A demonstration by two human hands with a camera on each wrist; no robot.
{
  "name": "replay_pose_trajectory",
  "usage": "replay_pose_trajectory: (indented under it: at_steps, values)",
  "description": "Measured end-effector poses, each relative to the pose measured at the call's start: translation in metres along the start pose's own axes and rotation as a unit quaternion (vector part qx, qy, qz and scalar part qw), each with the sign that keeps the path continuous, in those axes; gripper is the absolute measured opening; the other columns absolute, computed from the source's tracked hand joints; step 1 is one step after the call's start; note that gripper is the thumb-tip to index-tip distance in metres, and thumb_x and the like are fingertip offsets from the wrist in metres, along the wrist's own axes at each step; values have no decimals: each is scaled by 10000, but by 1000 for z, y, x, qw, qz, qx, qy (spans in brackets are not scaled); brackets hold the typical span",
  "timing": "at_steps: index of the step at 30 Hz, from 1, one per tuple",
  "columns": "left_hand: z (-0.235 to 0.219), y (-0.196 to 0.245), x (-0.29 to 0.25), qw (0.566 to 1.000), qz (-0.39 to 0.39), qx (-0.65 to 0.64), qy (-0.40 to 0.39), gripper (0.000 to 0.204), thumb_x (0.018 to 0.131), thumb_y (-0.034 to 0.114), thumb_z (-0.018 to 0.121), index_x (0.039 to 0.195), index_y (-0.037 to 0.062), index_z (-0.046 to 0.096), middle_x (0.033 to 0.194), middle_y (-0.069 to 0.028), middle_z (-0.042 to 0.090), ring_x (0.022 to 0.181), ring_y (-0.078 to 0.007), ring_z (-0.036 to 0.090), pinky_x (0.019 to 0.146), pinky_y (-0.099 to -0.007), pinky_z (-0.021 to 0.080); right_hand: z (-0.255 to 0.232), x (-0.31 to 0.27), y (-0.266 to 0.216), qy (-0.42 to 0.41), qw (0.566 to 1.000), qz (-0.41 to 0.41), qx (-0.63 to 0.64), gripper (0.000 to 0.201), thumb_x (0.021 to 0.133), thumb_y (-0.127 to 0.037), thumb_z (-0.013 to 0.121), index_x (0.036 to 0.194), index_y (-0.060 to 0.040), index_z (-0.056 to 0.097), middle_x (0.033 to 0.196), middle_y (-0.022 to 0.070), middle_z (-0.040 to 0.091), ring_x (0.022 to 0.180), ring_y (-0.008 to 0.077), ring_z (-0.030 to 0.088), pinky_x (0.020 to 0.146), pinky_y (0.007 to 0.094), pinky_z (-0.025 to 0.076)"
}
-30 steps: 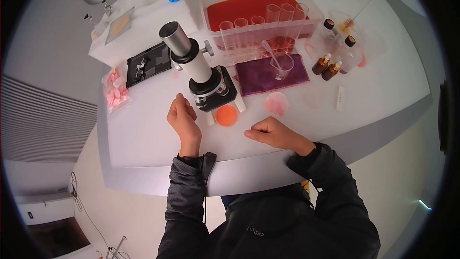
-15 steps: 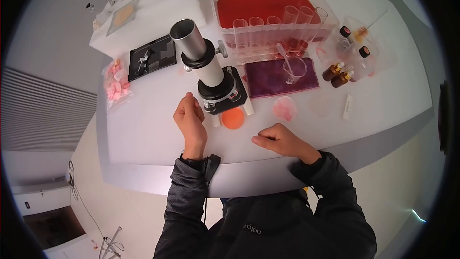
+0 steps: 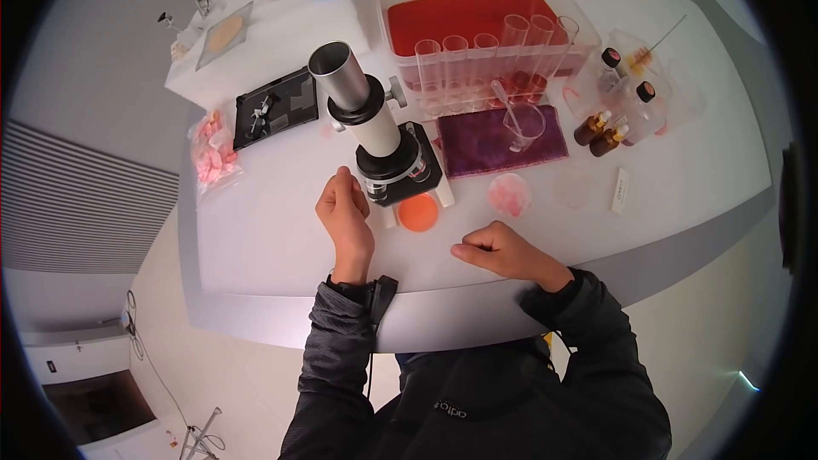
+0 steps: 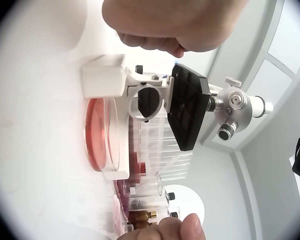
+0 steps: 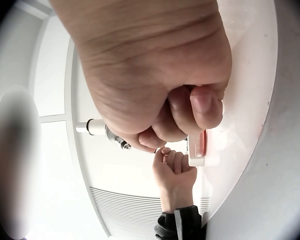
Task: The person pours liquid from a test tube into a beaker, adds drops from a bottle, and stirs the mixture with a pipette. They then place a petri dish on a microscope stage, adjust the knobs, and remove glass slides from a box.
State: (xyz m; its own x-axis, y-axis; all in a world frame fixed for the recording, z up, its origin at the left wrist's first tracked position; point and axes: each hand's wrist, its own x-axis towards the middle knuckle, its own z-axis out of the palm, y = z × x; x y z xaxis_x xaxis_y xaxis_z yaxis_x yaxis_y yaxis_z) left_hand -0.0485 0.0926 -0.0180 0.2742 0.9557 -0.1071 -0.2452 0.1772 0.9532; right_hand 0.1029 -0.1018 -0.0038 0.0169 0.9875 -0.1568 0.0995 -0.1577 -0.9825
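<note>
My left hand [image 3: 345, 215] rests at the table just left of the microscope [image 3: 373, 126], its fingers curled into a fist with nothing in it. To the right, my right hand [image 3: 503, 252] is likewise a fist; the right wrist view shows its fingers [image 5: 182, 112] folded into the palm, holding nothing. Between the hands, at the foot of the microscope, lies a round dish of orange-red liquid [image 3: 418, 213]. From the side, in the left wrist view, this petri dish [image 4: 97, 135] stands between the white legs of the base, below the black stage [image 4: 187, 107].
A purple cloth [image 3: 464, 153] bears a small beaker [image 3: 530, 126] with a dropper. Behind it stand tall test tubes [image 3: 456, 64] and a tub of red liquid [image 3: 588, 34]. Brown dropper bottles [image 3: 607, 141] are at right, a black tray [image 3: 294, 100] at left. A pink round piece [image 3: 509, 195] lies nearby.
The head view has shifted, so the table and its things appear farther right than one second ago. Both hands keep their fists and their places beside the microscope.
</note>
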Motion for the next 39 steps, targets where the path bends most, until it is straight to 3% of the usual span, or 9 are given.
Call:
replay_pose_trajectory:
  at_steps: [19, 22, 31, 39]
  values:
    - [0, 2, 1, 1000, -8, 5, 6, 384, 1010, 267, 537, 668, 99, 491, 500, 72, 332, 422, -29, 220, 423, -244, 148, 1, -2, -3, 1, 1000, 2, 6, 488, 991, -255, 579, 631, -8, 361, 593, 8, 235, 565, 75, 231, 497, 310, 237]
    - [-6, -3, 2, 1000, 0, -15, -21, 297, 1015, 221, 526, 769, 71, 598, 576, 83, 396, 444, -11, 251, 411, -226, 163, 1, -2, -4, -1, 1000, 7, -3, 474, 994, -222, 577, 627, -27, 348, 589, -21, 244, 565, 65, 231, 499, 293, 242]
    - [-3, -3, 2, 1000, 0, -7, -16, 381, 1010, 274, 545, 677, 93, 504, 498, 73, 335, 421, -27, 227, 418, -242, 145, 2, -2, -2, 7, 1000, 3, -12, 483, 990, -257, 583, 639, -3, 370, 597, 11, 235, 570, 80, 230, 500, 311, 243]
    - [-2, -3, 1, 1000, -9, 1, -24, 392, 1015, 304, 544, 689, 91, 508, 496, 75, 334, 439, -27, 231, 436, -234, 158, 3, -1, -3, 5, 1000, 9, -11, 485, 993, -245, 577, 637, -4, 353, 597, 9, 233, 571, 79, 226, 502, 313, 239]
